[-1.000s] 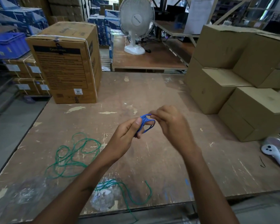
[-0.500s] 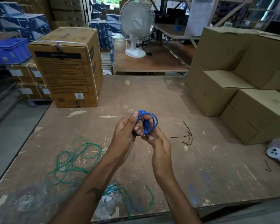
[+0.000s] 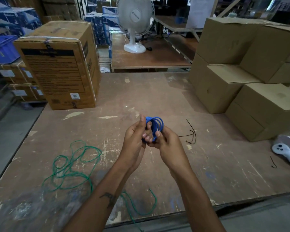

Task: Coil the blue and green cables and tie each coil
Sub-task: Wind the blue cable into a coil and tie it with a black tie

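Both hands meet above the middle of the worn wooden table [image 3: 157, 91], held together around the blue cable [image 3: 155, 124], which is already wound into a small tight coil. The left hand [image 3: 135, 139] has its fingers curled over the near, lower part of the coil with the thumb standing up along its left side, so its grip is closed on the cable. The right hand [image 3: 168, 143] cups the coil from below and from the right, its fingertips pressed against the loops, also clasping the cable. The upper arc of the coil rises free above both hands, several rings side by side, while the lower part is hidden inside the two palms. The green cable [image 3: 74, 166] lies loose on the table to the left of the forearms, in open, tangled loops, one end trailing toward the near edge under the left arm; neither hand touches it. To the right of the hands, well apart from the coil, a few thin black ties [image 3: 190, 133] lie on the table. A white handheld controller [image 3: 285, 153] rests further right, near the stacked cardboard boxes [image 3: 241, 84]. A tall printed carton [image 3: 60, 71] stands at the far left corner.
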`<state>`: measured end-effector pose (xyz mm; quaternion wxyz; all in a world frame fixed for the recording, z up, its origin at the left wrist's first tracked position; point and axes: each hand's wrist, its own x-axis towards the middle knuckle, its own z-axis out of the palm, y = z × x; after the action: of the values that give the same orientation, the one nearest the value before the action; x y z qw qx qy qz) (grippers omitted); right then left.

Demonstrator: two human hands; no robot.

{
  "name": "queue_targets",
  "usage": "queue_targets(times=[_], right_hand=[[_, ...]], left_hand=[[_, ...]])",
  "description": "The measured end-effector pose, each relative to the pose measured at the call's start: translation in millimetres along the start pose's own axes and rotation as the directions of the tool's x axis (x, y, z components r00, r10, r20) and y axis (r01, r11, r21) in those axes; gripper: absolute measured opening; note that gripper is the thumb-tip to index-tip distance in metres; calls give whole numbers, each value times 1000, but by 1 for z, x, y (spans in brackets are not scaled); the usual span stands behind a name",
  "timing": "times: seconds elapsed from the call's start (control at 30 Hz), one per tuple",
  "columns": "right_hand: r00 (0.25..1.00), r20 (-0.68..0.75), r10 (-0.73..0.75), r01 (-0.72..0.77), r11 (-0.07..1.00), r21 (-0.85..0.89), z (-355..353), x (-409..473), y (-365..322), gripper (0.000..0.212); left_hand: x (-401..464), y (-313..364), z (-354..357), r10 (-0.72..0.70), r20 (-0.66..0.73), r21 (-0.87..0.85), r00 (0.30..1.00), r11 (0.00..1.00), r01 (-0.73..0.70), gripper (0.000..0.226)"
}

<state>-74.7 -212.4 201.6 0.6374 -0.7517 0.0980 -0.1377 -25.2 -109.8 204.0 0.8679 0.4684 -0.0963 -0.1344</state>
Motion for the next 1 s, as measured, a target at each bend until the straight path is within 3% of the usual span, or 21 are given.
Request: queue_targets(times=[0.13,0.23,0.33,0.47,0.57,0.67,0.73,0.87,0.93,1.0], right_hand=[[996,75,47,-46,999,-15,-10,10,6,31],[997,26,67,-66,997,-46,-10,13,11,29],[998,-40,46,-53,976,-211,-5,20,17,24],[998,-52,-38,9,884,-467,-2,24,14,21],[1000,-25,-5,-8,869,-495,4,22,13,18],[999,8,-39,38,865,-500,-2,29,13,16],[996,15,-83,78,847,-526,-12,41,18,15],[973,93,-209,214,683,-698,-34,67,36,32],[942,236,-238,332,570,-751,-43,75,40,45],[890,360,-279,454,495,-740,-50,79,38,44]], left_hand=[[4,-8,-7,-13,-27,9,1000,1000,13,41],[0,-17,-6,37,-40,80,999,996,-34,39],[-2,-30,3,121,-111,143,986,984,-105,40],[9,-43,-1,132,-237,160,963,982,-95,60],[20,-49,-6,149,-280,243,948,967,-80,75],[27,-52,-2,211,-325,357,922,930,-87,57],[35,-58,-3,254,-274,508,927,857,-85,44],[55,-59,-13,204,-209,627,956,778,-29,23],[58,-50,-11,91,-181,581,979,814,32,30],[62,-40,-7,-89,-156,596,984,786,165,48]])
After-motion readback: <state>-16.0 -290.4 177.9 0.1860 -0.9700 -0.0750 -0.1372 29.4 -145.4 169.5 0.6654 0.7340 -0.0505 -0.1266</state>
